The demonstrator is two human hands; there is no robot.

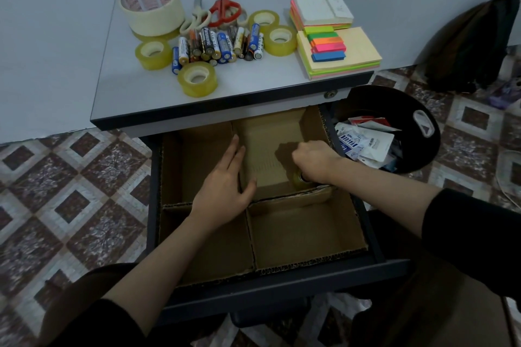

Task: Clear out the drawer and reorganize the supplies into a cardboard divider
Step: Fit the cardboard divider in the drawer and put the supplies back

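Cardboard divider (304, 236) is seated in the open drawer (282, 287). Along the divider's centre partition the left hand (225, 186) is laid, fingers straight, bracing it. In the divider's far right compartment a small tape roll (298, 180) is gripped by the curled right hand (315, 160). Light, rigid and slick, the roll is judged best pinched across its rim. Beyond the divider, batteries (220, 45), scissors (225, 10) and sticky notes (355, 45) are spread on the desk top (253, 87).

Brown divider (307, 231); red-handled scissors (224, 10); yellow tape rolls (197, 79).
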